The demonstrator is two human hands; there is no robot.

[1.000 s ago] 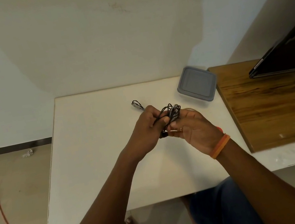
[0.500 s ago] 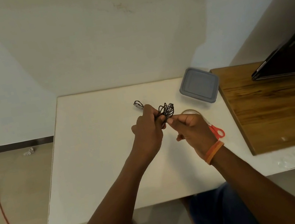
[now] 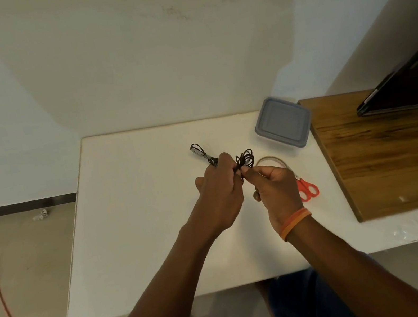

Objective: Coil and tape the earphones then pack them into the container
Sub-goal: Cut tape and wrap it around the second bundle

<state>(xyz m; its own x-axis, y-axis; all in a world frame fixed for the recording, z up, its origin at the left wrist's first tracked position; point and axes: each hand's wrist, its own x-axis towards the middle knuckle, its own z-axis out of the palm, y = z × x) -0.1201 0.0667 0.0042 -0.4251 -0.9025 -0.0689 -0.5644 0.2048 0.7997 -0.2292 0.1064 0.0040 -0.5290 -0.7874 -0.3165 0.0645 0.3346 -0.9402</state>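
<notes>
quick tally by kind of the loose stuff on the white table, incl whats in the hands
earphone bundles: 2, one held between the left hand and the right hand, one lying on the table
lidded grey container: 1
tape roll: 1
red-handled scissors: 1
total: 5

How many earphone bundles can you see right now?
2: one coiled earphones bundle held between left hand and right hand, another earphones bundle on the table beyond the left hand. Hands may hide more.
</notes>
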